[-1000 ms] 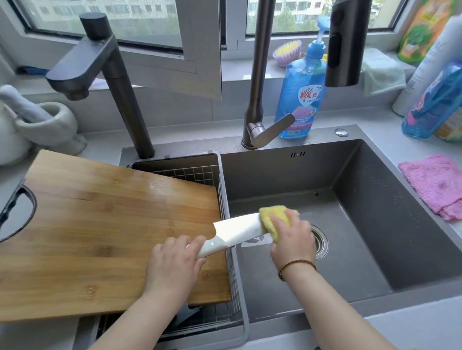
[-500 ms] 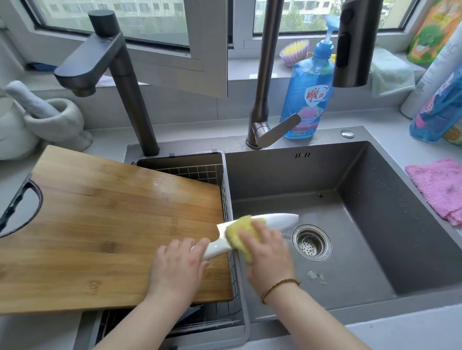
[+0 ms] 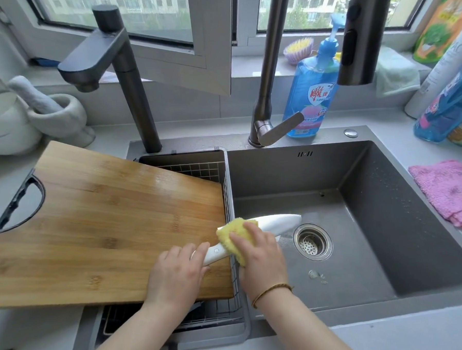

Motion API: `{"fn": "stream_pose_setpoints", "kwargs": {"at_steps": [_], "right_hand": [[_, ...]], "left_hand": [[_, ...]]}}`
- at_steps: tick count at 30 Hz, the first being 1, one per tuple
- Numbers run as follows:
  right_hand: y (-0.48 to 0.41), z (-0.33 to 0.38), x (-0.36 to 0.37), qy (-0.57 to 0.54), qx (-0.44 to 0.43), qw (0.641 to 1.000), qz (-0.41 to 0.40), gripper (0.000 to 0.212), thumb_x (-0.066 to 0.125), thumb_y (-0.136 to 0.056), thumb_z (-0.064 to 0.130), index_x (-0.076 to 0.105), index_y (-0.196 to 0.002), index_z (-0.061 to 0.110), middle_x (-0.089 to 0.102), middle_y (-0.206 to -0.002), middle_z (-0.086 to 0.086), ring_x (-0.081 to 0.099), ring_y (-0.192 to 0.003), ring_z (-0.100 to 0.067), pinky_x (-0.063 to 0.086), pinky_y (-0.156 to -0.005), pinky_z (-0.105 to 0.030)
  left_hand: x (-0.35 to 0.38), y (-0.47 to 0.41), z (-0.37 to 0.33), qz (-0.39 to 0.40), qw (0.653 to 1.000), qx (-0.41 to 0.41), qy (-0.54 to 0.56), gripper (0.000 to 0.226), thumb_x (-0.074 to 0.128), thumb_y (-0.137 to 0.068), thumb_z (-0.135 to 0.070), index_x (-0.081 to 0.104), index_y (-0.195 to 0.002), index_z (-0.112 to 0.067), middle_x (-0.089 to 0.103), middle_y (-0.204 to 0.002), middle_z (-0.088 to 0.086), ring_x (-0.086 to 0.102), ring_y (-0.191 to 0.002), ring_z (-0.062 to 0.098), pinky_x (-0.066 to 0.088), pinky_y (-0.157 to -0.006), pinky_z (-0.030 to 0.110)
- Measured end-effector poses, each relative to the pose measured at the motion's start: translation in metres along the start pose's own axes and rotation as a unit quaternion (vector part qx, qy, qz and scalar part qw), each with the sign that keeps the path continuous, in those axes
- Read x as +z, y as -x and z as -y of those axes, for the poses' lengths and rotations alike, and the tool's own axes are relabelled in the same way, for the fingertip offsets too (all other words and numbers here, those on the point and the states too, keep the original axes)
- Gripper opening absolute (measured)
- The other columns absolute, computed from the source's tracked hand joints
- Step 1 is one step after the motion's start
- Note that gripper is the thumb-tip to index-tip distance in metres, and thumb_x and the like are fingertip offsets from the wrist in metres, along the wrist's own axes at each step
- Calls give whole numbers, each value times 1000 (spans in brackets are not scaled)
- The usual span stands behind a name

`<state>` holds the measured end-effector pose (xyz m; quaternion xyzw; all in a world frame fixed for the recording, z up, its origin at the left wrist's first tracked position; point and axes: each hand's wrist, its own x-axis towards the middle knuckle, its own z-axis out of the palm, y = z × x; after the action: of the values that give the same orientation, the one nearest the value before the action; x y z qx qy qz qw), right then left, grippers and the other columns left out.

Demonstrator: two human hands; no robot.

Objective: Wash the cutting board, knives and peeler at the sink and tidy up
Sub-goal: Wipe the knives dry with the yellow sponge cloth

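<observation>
The white knife (image 3: 278,222) lies nearly level over the sink's (image 3: 358,168) left edge, its tip pointing right above the drain strainer (image 3: 312,241). The left hand (image 3: 176,274) grips the handle, fingers curled round it. The right hand (image 3: 261,256) clasps a yellow sponge (image 3: 235,233) folded over the blade near the handle, so the sponge and fingers hide that stretch of the blade. A thin bracelet (image 3: 270,290) circles the right wrist.

Just left of the knife, the wooden cutting board (image 3: 106,224) rests across a wire basket (image 3: 197,171) set in the sink's left part and reaches out over the counter, covering most of the basket. A few scraps lie on the basin floor near the strainer.

Behind, a dark angular tap (image 3: 128,81) rises at the basket's back edge. A tall faucet (image 3: 272,65) stands at the basin's rear, and its spray head (image 3: 361,34) hangs in front of a blue dish soap bottle (image 3: 311,90). A pink cloth (image 3: 450,190) lies on the counter to the right, and a stone mortar with pestle (image 3: 58,114) sits far left.
</observation>
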<state>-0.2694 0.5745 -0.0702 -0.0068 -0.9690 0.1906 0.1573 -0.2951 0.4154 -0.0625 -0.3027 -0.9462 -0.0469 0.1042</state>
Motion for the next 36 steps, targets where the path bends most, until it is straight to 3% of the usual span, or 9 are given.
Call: {"fn": "stream_pose_setpoints", "kwargs": {"at_steps": [3,7,11,14,17,20,27,34,36], "right_hand": [[-7,-16,-17,-15,32,998,-52,51,59,-46,15,55,-95,31,69,-95,-8,62,-61,-27,56,-53,-33],[-22,-33,-54,-75,102,974,-186,49,36,-61,19,71,-93,7,63,-105,-22,59,-78,-44,35,-78,-18],[-31,-32,-73,-103,135,965,-201,45,48,-61,2,70,-99,5,59,-112,-24,54,-92,-47,29,-87,-17],[-29,-32,-65,-109,134,971,-165,47,48,-59,3,71,-100,7,60,-114,-21,54,-93,-45,32,-86,-28],[-26,-34,-53,-103,107,978,-145,45,44,-62,6,71,-98,8,61,-111,-21,56,-90,-45,29,-87,-20],[-24,-35,-42,-76,77,986,-129,47,51,-54,-1,72,-94,11,64,-105,-20,58,-78,-44,42,-72,-34],[-25,-32,-34,-95,127,981,-114,59,45,-54,1,65,-109,2,63,-112,-17,56,-86,-40,43,-76,-36],[-41,-22,-21,-8,-61,998,27,65,66,-41,4,54,-101,25,68,-100,-9,63,-69,-30,54,-55,-34],[-52,-21,-21,47,-69,992,90,64,75,-51,4,60,-110,27,59,-119,-7,60,-88,-31,53,-71,-37]], "left_hand": [[-8,-1,4,1,1000,19,16,38,79,-60,-38,74,-86,-12,63,-61,-2,55,-43,15,41,-41,20],[-49,-19,3,124,973,-129,144,29,34,-97,-37,47,-123,-33,59,-92,-13,52,-69,3,36,-53,14],[-63,-40,18,254,764,-278,524,21,38,-97,-29,57,-105,-23,62,-79,-5,51,-55,5,41,-47,16],[-60,-48,24,307,601,-331,660,31,40,-96,-30,55,-113,-8,62,-69,1,50,-48,9,42,-40,18],[-46,-47,22,329,503,-363,712,36,38,-97,-31,53,-114,-4,59,-66,3,49,-45,10,41,-37,17],[-34,-42,23,337,429,-388,743,37,37,-96,-33,52,-113,-4,57,-66,5,49,-44,10,41,-35,17],[-25,-37,31,340,397,-402,752,37,37,-96,-32,54,-110,-3,58,-67,7,51,-46,11,44,-35,19],[-21,-37,30,365,435,-397,721,37,37,-97,-32,58,-109,-5,63,-69,7,52,-47,10,44,-36,19],[-18,-36,30,371,435,-398,718,37,36,-97,-33,58,-109,-5,61,-67,5,50,-46,9,41,-35,17]]}}
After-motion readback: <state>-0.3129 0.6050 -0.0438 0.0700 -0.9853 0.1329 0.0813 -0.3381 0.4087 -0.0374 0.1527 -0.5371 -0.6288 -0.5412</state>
